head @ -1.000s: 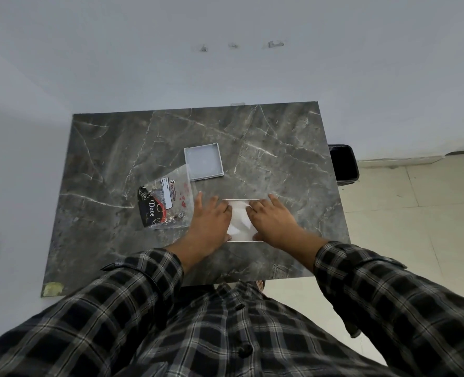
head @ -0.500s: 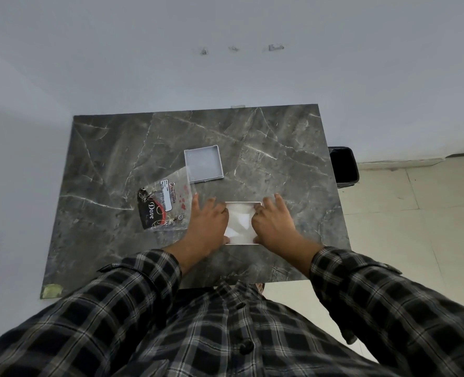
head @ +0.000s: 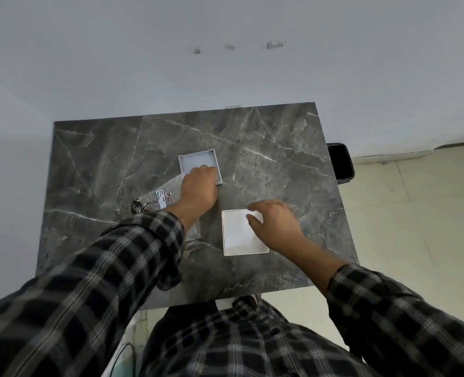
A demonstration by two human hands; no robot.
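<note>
A shallow grey square tray [head: 195,161] lies open side up in the middle of the dark marble table [head: 279,164]. My left hand [head: 198,187] is stretched forward over its near edge, fingers curled down onto that rim. A white square box [head: 237,238] sits closer to me on the right. My right hand [head: 275,224] rests over its far right corner with loosely bent fingers and holds nothing. A clear plastic bag with a printed label [head: 161,201] lies left of the boxes, largely hidden under my left forearm.
A black bin [head: 341,164] stands on the floor off the table's right edge. A pale wall runs along the far and left sides of the table. Beige floor tiles lie to the right.
Both hands were pressing on the white box. My left hand has left it and reached forward to the grey tray. My right hand has slid to the box's right side.
</note>
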